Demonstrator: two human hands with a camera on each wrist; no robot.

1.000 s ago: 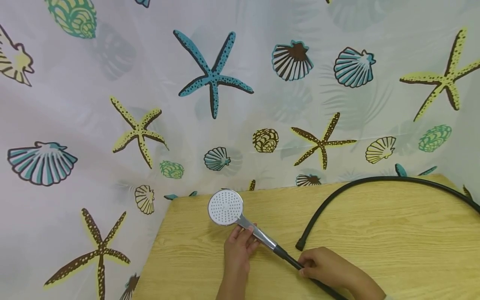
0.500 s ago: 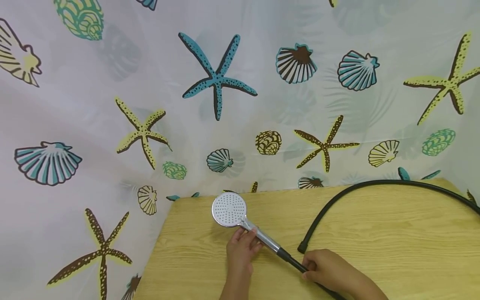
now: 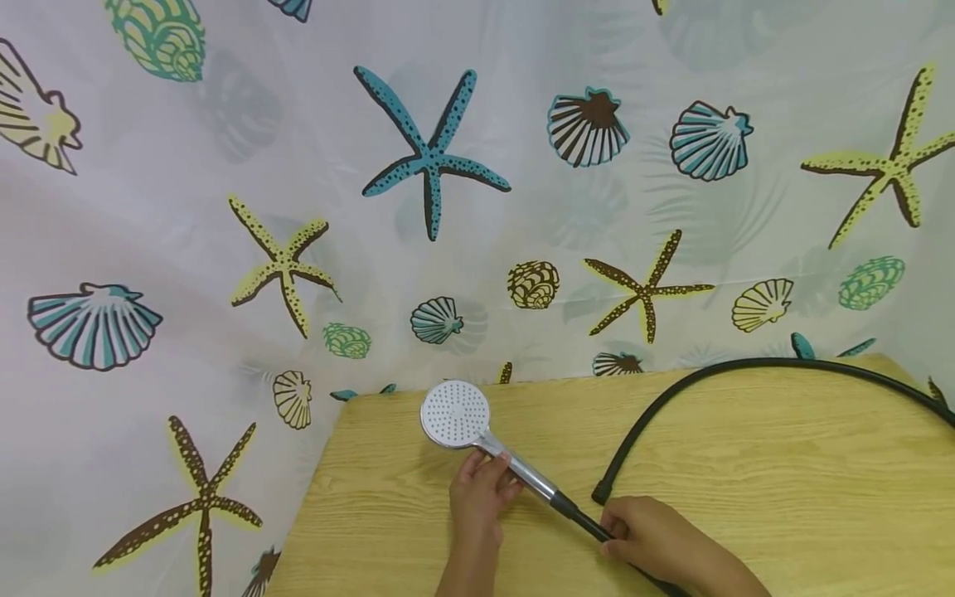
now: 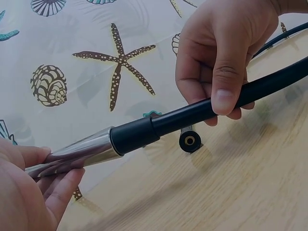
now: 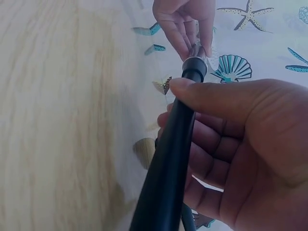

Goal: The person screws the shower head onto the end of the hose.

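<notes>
A chrome hand shower [image 3: 455, 414] with a round white nozzle face is held over the wooden table, face toward the head camera. My left hand [image 3: 477, 506] grips its chrome handle [image 4: 82, 150] just below the head. A black hose [image 4: 185, 119] is joined to the handle's lower end by a black collar [image 4: 132, 136]. Pinched between thumb and fingers, that hose passes through my right hand [image 3: 656, 535] a little below the collar. In the right wrist view, the right thumb [image 5: 211, 96] lies across the hose [image 5: 168, 159]. The hose's lower part leaves the head view at the bottom.
The hose's free end [image 3: 601, 491], with a black fitting, lies on the wooden table [image 3: 746, 448] just beyond my right hand. From there it arcs along the table's back to the right. A white curtain [image 3: 507, 207] printed with shells and starfish hangs behind and at the left.
The head view shifted slightly at first, moving everything a little right in the picture. Both hands keep their holds, and the hand shower and hose stay nearly still.
</notes>
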